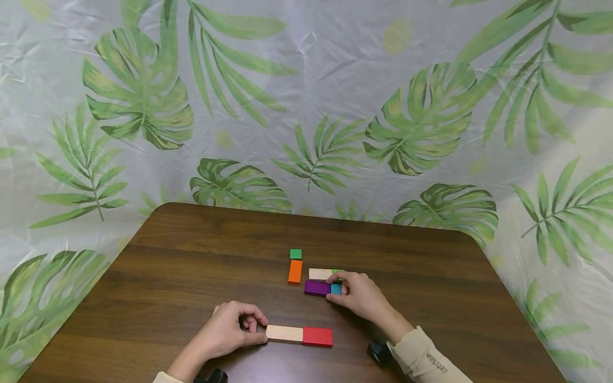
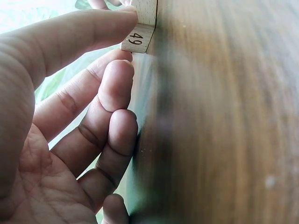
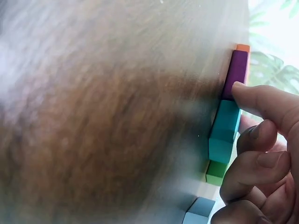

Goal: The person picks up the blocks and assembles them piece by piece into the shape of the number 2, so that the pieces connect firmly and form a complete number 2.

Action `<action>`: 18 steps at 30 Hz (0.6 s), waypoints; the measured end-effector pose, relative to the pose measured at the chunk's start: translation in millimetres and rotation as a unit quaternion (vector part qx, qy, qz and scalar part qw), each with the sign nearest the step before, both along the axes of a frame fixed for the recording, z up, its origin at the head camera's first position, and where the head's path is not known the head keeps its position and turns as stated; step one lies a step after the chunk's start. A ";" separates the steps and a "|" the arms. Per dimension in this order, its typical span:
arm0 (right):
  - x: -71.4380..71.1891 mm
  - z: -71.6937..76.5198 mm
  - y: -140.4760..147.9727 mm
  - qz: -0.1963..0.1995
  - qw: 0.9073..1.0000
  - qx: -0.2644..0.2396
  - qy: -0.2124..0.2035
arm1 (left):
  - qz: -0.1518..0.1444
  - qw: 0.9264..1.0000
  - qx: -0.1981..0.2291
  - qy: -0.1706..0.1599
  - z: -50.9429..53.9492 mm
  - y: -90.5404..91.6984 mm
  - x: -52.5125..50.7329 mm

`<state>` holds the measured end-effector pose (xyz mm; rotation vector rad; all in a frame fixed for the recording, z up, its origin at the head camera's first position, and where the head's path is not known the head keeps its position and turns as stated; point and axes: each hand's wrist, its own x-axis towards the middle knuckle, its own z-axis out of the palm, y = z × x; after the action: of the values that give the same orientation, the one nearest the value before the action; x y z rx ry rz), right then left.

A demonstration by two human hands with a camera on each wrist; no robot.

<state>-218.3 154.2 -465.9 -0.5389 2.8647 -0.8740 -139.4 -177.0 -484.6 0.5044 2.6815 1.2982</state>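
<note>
The left hand [image 1: 229, 331] holds the left end of a plain wooden block [image 1: 284, 333] between thumb and finger; the block's end [image 2: 135, 39] shows the number 49. A red block [image 1: 317, 336] touches its right end. The right hand [image 1: 359, 295] pinches the purple block [image 1: 317, 288] near its right end, with the thumb on its near side [image 3: 233, 77]. A teal block [image 3: 226, 123] adjoins the purple one, partly under the fingers in the head view. Behind them lie another plain block [image 1: 320, 274] and a green block [image 3: 216, 172], the latter mostly hidden by the hand in the head view.
An orange block [image 1: 295, 272] and a small green block [image 1: 296, 254] stand in line left of the purple one. A pale blue block [image 3: 200, 212] shows low in the right wrist view. Leaf-patterned cloth [image 1: 335, 80] hangs behind the brown table [image 1: 191, 255].
</note>
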 end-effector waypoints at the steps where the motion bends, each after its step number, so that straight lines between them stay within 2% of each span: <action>1: -0.1 0.1 -0.7 0.001 1.000 0.001 0.000 | 0.000 1.000 0.001 -0.001 0.0 0.0 -0.2; 12: 0.0 1.7 -8.3 0.028 0.999 0.013 0.008 | 0.000 1.000 0.001 0.005 -1.0 0.6 0.2; 18: 1.3 2.1 -13.4 0.063 0.998 0.017 0.021 | 0.004 1.000 -0.001 0.008 -1.1 1.2 0.0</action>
<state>-216.9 140.8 -463.7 -0.7335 2.8404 -0.8012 -139.4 -175.8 -485.6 0.5067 2.6988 1.2998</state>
